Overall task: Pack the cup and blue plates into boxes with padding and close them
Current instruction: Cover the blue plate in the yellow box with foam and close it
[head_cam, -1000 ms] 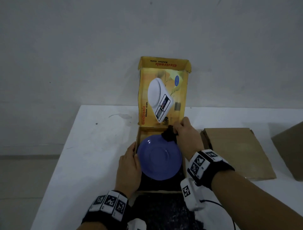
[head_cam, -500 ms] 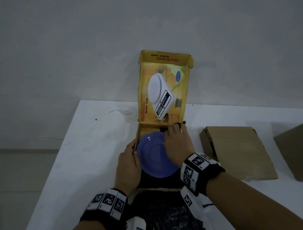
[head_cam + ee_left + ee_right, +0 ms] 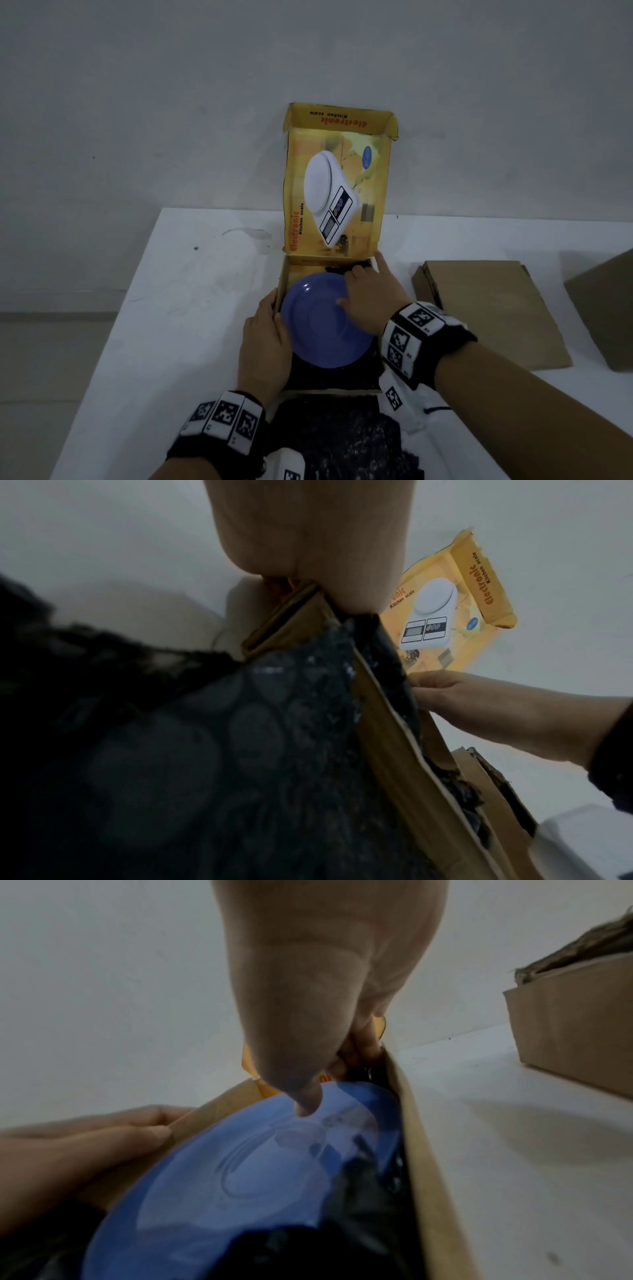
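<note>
A blue plate (image 3: 322, 325) (image 3: 240, 1177) lies in the open yellow kitchen-scale box (image 3: 281, 274), on black bubble padding (image 3: 335, 377). The box lid (image 3: 337, 192) stands upright behind it. More padding (image 3: 342, 438) (image 3: 205, 750) spills over the box's near edge towards me. My left hand (image 3: 269, 308) (image 3: 103, 1139) grips the box's left wall, thumb inside, fingers outside. My right hand (image 3: 358, 279) (image 3: 479, 704) presses padding into the far right corner, its thumb (image 3: 304, 1096) resting on the plate. No cup is in view.
A flat brown cardboard box (image 3: 486, 308) lies on the white table (image 3: 188, 308) right of the yellow box. A taller brown box (image 3: 606, 308) (image 3: 575, 1028) stands at the right edge. A grey wall is close behind the table.
My right hand had pinched a fold of black padding above the plate's far rim. It has pushed that fold down into the box's far corner. The left hand has stayed on the wall.
</note>
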### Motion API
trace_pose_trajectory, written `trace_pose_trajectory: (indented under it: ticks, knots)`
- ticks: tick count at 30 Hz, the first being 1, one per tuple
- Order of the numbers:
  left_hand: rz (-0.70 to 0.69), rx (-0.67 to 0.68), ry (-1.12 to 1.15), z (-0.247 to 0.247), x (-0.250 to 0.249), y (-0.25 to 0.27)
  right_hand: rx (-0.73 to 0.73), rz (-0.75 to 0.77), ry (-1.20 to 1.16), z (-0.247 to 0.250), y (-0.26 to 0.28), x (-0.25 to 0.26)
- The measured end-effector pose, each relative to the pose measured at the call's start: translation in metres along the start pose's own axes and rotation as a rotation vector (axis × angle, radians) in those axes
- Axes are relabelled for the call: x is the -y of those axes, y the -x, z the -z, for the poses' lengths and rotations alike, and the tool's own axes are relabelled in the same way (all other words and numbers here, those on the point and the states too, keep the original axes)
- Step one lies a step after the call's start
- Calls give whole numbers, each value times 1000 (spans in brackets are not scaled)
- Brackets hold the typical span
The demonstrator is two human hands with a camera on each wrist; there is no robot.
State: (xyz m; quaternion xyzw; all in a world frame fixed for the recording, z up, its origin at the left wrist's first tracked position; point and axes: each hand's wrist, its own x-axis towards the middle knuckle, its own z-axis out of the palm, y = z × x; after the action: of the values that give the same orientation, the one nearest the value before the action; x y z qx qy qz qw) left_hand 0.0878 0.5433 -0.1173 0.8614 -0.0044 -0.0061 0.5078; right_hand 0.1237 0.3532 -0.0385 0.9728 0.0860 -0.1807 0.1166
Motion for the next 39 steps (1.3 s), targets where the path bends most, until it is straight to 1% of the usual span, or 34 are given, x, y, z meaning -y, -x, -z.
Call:
trace_pose_trajectory:
  ticks: [3, 4, 5, 7, 8, 9, 11, 13, 15, 17, 19, 21, 24, 27, 30, 32, 34, 35, 37, 39]
  knots:
    - [-11, 0, -12, 1, -1, 0, 79, 11, -202, 5, 3, 0]
    - [-11, 7, -15, 1, -1, 1, 78, 15, -291, 6, 6, -1]
    - [-11, 13, -16, 3, -3, 2, 37, 23, -363, 9, 12, -2]
    - [-10, 29, -39, 7, -5, 4, -101, 56, -468, 12, 30, 2]
    - [-9, 36, -61, 10, -8, 5, -135, 90, -525, 13, 42, 5]
    - [-2, 47, -82, 13, -8, 6, -124, 139, -583, 14, 55, 9]
    - [4, 75, -102, 18, -8, 10, -26, 255, -656, 9, 84, 19]
    - [-14, 123, -71, 23, -9, 17, 67, 371, -697, -3, 109, 29]
    - [-29, 184, 12, 26, -10, 24, 142, 471, -644, -22, 128, 40]
    - [-34, 239, 83, 28, -9, 28, 165, 531, -486, -42, 139, 50]
    - [-20, 277, 105, 29, -7, 27, 108, 522, -454, -55, 144, 54]
    - [-12, 292, 123, 31, -2, 24, 8, 492, -514, -59, 147, 54]
    - [-16, 297, 146, 33, 3, 21, -71, 450, -612, -51, 152, 49]
    - [-7, 294, 154, 33, 5, 19, -121, 361, -696, -38, 152, 37]
    - [-23, 290, 143, 34, 3, 20, -112, 294, -739, -26, 147, 24]
    - [-29, 287, 142, 35, 0, 21, -77, 299, -712, -25, 143, 21]
    - [-27, 293, 157, 35, -1, 22, -92, 311, -692, -25, 142, 20]
    - [-22, 298, 164, 35, -1, 21, -123, 311, -700, -25, 141, 21]
    - [-17, 302, 163, 35, 0, 21, -229, 288, -774, -20, 142, 20]
    - [-26, 280, 143, 34, 2, 20, -342, 202, -841, -13, 139, 17]
